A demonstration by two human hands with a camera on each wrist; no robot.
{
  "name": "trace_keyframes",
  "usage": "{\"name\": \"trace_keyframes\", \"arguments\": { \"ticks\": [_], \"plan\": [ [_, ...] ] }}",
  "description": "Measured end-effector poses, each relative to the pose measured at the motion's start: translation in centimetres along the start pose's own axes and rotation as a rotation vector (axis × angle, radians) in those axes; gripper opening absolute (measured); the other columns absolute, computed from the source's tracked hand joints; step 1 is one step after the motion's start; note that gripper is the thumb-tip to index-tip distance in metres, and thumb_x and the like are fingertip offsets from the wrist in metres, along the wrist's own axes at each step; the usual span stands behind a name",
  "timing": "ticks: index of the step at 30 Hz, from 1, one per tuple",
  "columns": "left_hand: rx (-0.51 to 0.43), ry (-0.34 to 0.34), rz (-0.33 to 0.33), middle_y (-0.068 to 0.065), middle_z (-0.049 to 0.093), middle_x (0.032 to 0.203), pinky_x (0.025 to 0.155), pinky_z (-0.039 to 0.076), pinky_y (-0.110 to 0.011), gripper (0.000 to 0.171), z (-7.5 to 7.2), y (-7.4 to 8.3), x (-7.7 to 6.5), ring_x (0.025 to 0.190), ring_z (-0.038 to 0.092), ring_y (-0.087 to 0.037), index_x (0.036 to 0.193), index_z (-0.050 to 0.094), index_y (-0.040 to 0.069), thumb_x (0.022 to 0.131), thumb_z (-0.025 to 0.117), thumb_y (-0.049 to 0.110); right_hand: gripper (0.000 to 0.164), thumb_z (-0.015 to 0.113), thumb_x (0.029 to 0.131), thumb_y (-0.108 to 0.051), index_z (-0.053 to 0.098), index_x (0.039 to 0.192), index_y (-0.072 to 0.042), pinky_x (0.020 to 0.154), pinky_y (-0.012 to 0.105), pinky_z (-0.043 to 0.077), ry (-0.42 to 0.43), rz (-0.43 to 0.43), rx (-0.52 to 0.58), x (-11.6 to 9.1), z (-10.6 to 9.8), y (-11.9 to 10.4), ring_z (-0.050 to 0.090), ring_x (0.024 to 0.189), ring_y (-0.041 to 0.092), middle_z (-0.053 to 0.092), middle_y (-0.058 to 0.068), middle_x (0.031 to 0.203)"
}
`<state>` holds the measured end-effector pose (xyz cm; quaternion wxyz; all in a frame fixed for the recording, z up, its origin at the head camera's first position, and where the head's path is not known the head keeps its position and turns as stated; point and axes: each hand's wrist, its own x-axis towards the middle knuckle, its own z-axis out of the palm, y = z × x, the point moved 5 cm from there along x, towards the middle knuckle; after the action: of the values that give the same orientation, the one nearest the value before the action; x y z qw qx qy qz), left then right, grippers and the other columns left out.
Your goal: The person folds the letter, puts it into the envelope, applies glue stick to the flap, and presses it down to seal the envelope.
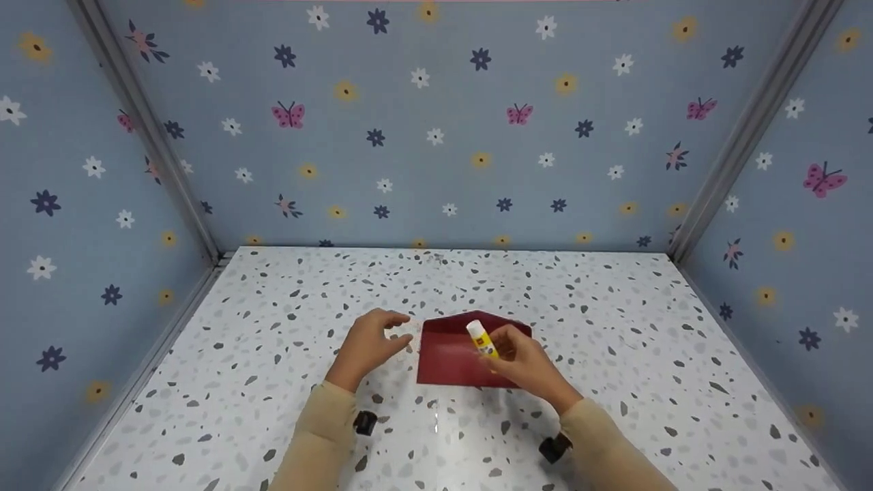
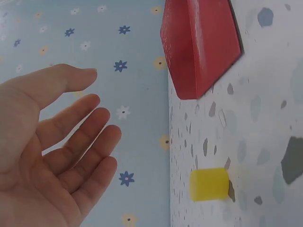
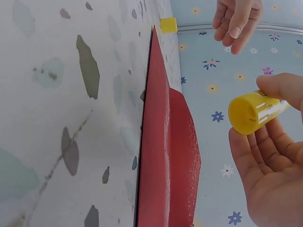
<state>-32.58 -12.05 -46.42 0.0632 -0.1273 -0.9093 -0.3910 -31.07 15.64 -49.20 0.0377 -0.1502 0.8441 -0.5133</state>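
My right hand [image 1: 524, 365] holds a yellow glue stick [image 1: 483, 339] above a red envelope [image 1: 450, 361]. The stick's white end points up and to the left in the head view; its round yellow base [image 3: 245, 116] faces the right wrist camera. Thumb and fingers pinch its body. The envelope lies on the table with its pointed flap [image 1: 477, 317] raised away from me. To the envelope's left, my left hand [image 1: 372, 344] hovers with loosely curved fingers, nothing between them. A small yellow cap [image 2: 209, 184] rests on the table near that hand; I cannot make it out in the head view.
The speckled white tabletop [image 1: 286, 300] spreads around the envelope. Blue flowered panels [image 1: 436, 136] stand at the back and both sides, joined by grey metal corner posts [image 1: 146, 129].
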Motion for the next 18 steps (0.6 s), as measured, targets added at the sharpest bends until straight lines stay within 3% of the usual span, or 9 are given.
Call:
{"name": "trace_keyframes", "arguments": {
  "ticks": [5,8,18],
  "plan": [
    [0.265,-0.003,-0.053,-0.013,0.065,0.117,0.091,0.049,-0.051,0.039,-0.2,-1.6,0.4,0.108,0.061,-0.032,0.119,0.073,0.009,0.084,0.081,0.024,0.034,0.078,0.09,-0.027,0.059,0.113,-0.011,0.079,0.035,0.057,-0.003,0.004,0.002,-0.1,-0.1,0.0,0.062,0.093,0.024,0.065,0.004,0.105],
    [0.376,-0.015,-0.095,-0.014,0.063,0.117,0.089,0.047,-0.055,0.042,-0.1,-2.6,0.4,0.107,0.059,-0.034,0.119,0.072,0.01,0.082,0.082,0.027,0.033,0.077,0.09,-0.026,0.059,0.113,-0.011,0.079,0.035,0.057,-0.007,-0.008,0.007,-0.2,-0.1,0.1,0.062,0.092,0.024,0.065,0.004,0.104],
    [0.453,-0.115,-0.225,-0.014,0.063,0.116,0.097,0.042,-0.063,0.045,0.8,-4.4,0.5,0.104,0.061,-0.035,0.122,0.07,0.009,0.082,0.083,0.024,0.034,0.078,0.09,-0.023,0.058,0.112,-0.006,0.076,0.033,0.058,-0.027,-0.019,0.048,-0.2,0.0,0.3,0.063,0.089,0.024,0.066,0.007,0.101]
  ]
}}
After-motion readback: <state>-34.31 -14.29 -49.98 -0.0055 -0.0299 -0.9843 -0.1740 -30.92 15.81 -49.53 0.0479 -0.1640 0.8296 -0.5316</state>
